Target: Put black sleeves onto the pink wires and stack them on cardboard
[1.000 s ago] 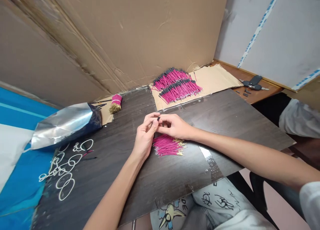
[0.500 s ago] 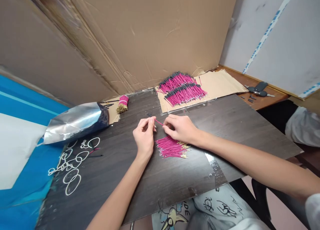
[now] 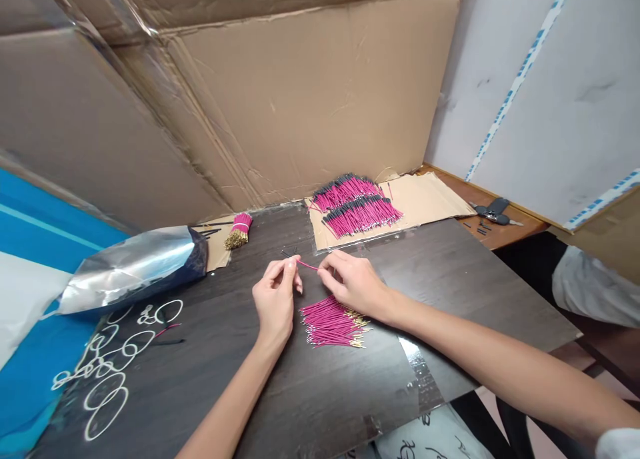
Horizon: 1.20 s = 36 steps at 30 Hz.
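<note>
My left hand (image 3: 274, 298) and my right hand (image 3: 351, 282) pinch the two ends of one thin pink wire (image 3: 307, 266) above a dark wood-grain board (image 3: 210, 339). A small black piece shows at the left fingertips. Just below the hands lies a loose pile of pink wires with gold tips (image 3: 331, 322). Farther back, on a flat cardboard sheet (image 3: 425, 196), rest two rows of pink wires with black sleeves (image 3: 359, 204). A bound bundle of pink wires with gold ends (image 3: 239, 229) lies at the board's far left.
A silver foil bag (image 3: 130, 267) lies left on the board, with white rubber bands (image 3: 113, 352) in front of it. Cardboard walls (image 3: 280, 99) close the back. Keys (image 3: 493, 211) sit on the wooden ledge at right. A blue and white surface (image 3: 25, 299) borders the left.
My hands have drawn apart, and the pink wire now shows stretched between them. The view has tilted up, so hands and piles sit lower in the picture.
</note>
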Each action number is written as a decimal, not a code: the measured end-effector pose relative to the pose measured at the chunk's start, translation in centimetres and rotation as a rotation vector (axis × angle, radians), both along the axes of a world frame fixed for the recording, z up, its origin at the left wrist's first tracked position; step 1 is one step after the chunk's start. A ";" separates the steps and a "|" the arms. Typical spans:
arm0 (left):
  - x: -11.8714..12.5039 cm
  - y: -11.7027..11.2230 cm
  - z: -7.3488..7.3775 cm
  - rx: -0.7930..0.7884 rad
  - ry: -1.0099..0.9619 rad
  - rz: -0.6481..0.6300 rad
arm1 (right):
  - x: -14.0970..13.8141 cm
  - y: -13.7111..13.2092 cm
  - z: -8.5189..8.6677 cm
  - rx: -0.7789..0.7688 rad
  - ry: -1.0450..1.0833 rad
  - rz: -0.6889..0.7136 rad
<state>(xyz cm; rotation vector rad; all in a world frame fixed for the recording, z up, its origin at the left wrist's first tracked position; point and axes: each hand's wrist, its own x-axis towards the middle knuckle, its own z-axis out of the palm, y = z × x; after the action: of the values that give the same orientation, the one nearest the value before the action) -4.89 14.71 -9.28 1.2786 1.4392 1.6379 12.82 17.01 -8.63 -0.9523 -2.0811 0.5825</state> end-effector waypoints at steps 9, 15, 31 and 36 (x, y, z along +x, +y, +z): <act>-2.2 1.1 0.4 -0.021 0.385 -0.058 | 3.7 5.2 -0.3 0.046 0.116 -0.387; -3.7 1.8 0.1 0.096 0.864 0.047 | 7.3 8.6 -0.9 0.010 -0.008 -0.657; -4.6 2.5 -1.0 -0.016 1.156 0.010 | 8.7 9.8 -1.8 -0.060 -0.091 -0.728; -4.4 2.4 -1.3 -0.072 1.224 -0.116 | 8.8 9.7 -1.3 -0.057 -0.058 -0.742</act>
<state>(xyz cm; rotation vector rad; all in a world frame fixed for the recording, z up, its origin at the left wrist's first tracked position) -9.24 17.10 -10.53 2.4350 1.9384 0.6104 21.59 26.68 -9.97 -1.6664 -1.5870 0.2196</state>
